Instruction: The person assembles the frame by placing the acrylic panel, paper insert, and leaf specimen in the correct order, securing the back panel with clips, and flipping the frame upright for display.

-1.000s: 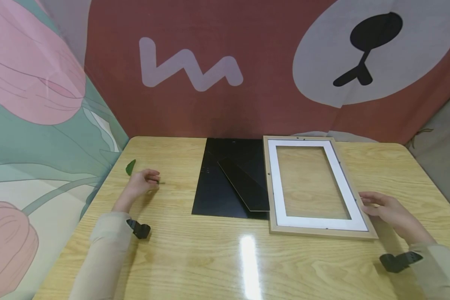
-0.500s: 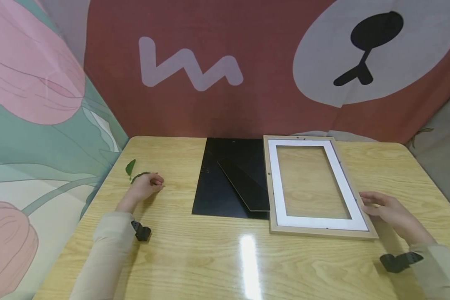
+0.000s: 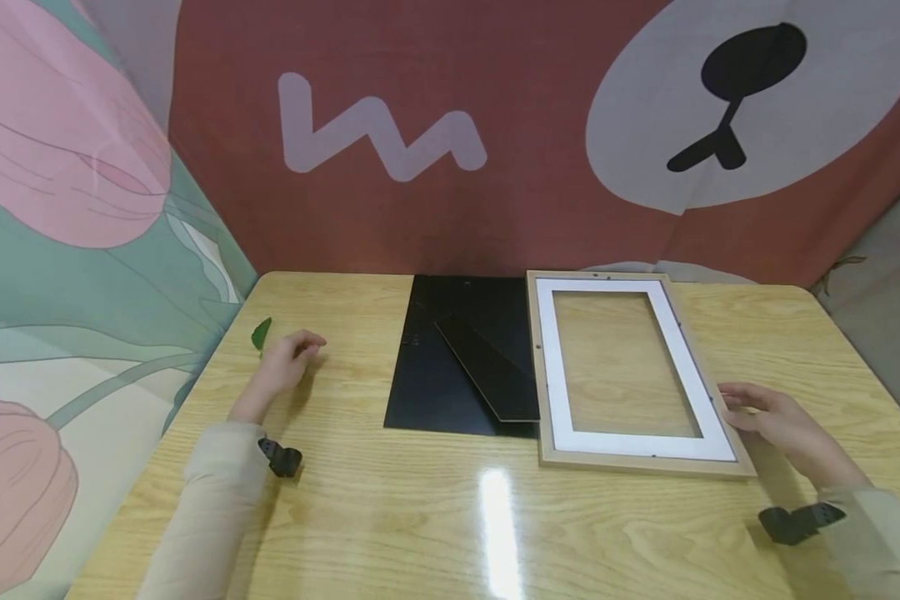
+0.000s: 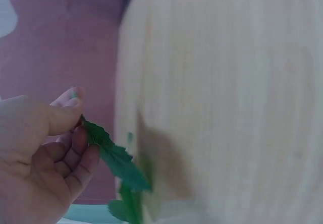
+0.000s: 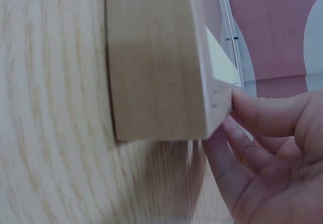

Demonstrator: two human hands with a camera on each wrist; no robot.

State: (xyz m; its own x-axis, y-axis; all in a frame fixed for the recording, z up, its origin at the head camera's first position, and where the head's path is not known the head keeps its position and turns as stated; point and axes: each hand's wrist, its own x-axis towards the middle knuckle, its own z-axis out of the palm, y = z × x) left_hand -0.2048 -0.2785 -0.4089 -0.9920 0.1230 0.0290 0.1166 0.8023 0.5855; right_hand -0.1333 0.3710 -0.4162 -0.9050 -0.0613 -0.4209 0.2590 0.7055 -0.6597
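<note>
Left wrist view shows us the left hand (image 4: 35, 163) pinching a toothed leaf (image 4: 112, 153) above the table (image 3: 360, 500) at left — likely light, bendy, best held by its stem end — while the right hand (image 3: 776, 418), fingers relaxed, touches the picture frame (image 3: 645, 467).

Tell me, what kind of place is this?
Probably an indoor tabletop workspace: there's a wood-grain table, printed cloth hangings behind it, and a picture frame lying on top.
</note>
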